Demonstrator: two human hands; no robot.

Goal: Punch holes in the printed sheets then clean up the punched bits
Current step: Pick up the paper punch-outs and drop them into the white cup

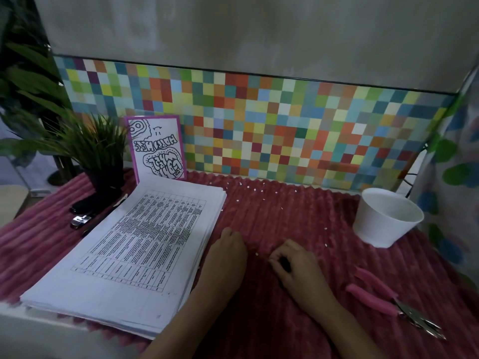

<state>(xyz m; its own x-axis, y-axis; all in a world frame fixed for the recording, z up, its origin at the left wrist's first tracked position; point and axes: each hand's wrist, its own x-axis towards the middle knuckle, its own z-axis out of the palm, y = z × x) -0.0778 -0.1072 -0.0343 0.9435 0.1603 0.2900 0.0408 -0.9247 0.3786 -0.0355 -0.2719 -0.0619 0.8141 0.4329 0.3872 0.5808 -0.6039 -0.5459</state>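
A thick stack of printed sheets point(134, 244) lies on the left of the pink ribbed cloth point(298, 218). Small white punched bits point(248, 187) are scattered over the cloth, mostly towards the back; one bit point(257, 253) lies between my hands. My left hand point(228, 257) rests on the cloth by the stack's right edge, knuckles up and fingers curled under; its palm is hidden. My right hand point(293, 263) is curled, its thumb and fingertips pinched together at the cloth. The pink-handled hole punch point(381, 296) lies at the near right, apart from both hands.
A white cup point(386, 216) stands tilted at the right. A potted plant point(101, 161), a purple-framed card point(158, 146) and a black stapler point(85, 211) sit at the back left. A chequered panel point(285, 125) closes off the back, and a patterned curtain point(451, 177) hangs at the right.
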